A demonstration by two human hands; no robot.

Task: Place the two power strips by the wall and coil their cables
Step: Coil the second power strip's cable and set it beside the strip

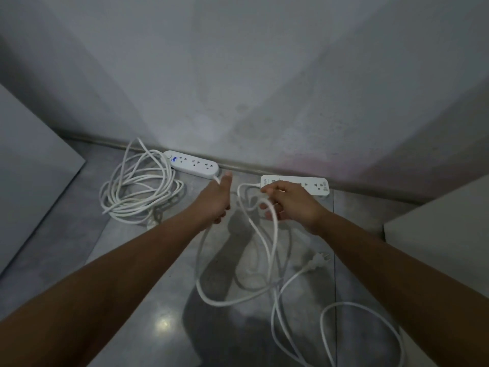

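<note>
- Along the floor's (127, 260) wall edge: left power strip (194, 164) with its bundled cable (137, 192) beside it, and right power strip (316, 185).
- Left hand (217, 201) curled round the loose cable (211, 298); right hand (289, 203) grips gathered loops just beside the right strip.
- Best to feed even loops rightward, watch for the plug (317, 260) snagging, and avoid dragging the strip.

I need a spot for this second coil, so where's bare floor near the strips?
Bare floor lies right of the right power strip, up to the white box, and left of and in front of the coiled cable, toward the grey panel. Crowded: in front of that strip, where the loose cable and its plug sprawl.
</note>
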